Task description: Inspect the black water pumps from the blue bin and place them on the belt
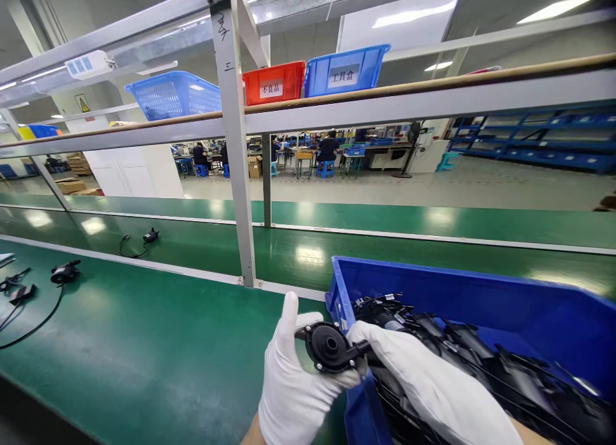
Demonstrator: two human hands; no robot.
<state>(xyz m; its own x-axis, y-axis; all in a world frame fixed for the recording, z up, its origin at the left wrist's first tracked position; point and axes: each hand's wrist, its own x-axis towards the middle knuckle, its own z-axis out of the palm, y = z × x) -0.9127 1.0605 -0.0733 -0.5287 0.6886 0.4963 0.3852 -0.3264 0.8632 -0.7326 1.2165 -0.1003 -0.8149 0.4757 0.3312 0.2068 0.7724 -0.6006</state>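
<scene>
The left hand (pixel 294 386), in a white glove, grasps a round black pump (pixel 329 347), its fingers curled behind and under the casing and its thumb pointing up, clear of the pump. The right hand (pixel 409 371), also gloved in white, is close against the pump's short spout on the side away from the left hand; its fingertips are mostly hidden, so I cannot tell whether it pinches the spout or only touches it. The pump is between the two hands, with its flat, ringed face and small screws turned toward the camera.

Under and beyond the right hand is a deep blue bin (pixel 457 272), holding a heap of black parts (pixel 481 361) with cables. The near left corner of the bin is just beside the pump. To the left of the left hand stretches the green tabletop (pixel 158 349), and well apart from that hand, at the far left, lies another pump (pixel 66 272) with a black cable (pixel 45 320) running from it. Ahead of the left hand, a metal post (pixel 235 176) rises to a shelf (pixel 409 99), where a red box (pixel 289 74) and a blue box (pixel 317 70) stand high above both hands.
</scene>
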